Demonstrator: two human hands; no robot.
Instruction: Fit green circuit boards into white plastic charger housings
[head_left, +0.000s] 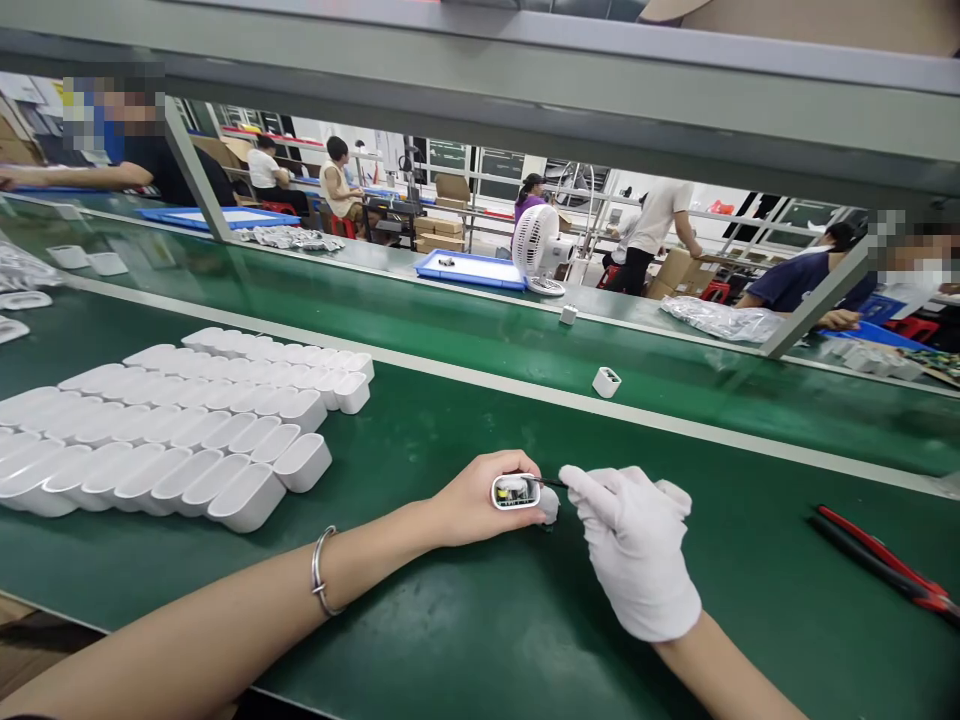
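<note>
My bare left hand [474,497] is wrapped round a white oval plastic housing [517,506], its open end turned up towards me. Inside the housing sits a small circuit board [513,488] with a yellow part on it. My right hand [637,560], in a white glove, pinches a thin dark tool [552,483] whose far end reaches the housing's rim; its exact kind is too small to tell. Just beneath the housing, at my left fingertips, shows a whitish-grey piece [550,506], partly hidden.
Rows of white oval housings [247,495] stand at the left on the green table. Red-and-black pliers [885,560] lie at the right. Another white housing [606,381] lies on the green strip beyond the pale rail. Posts and an overhead beam [480,80] frame the bench; co-workers sit beyond.
</note>
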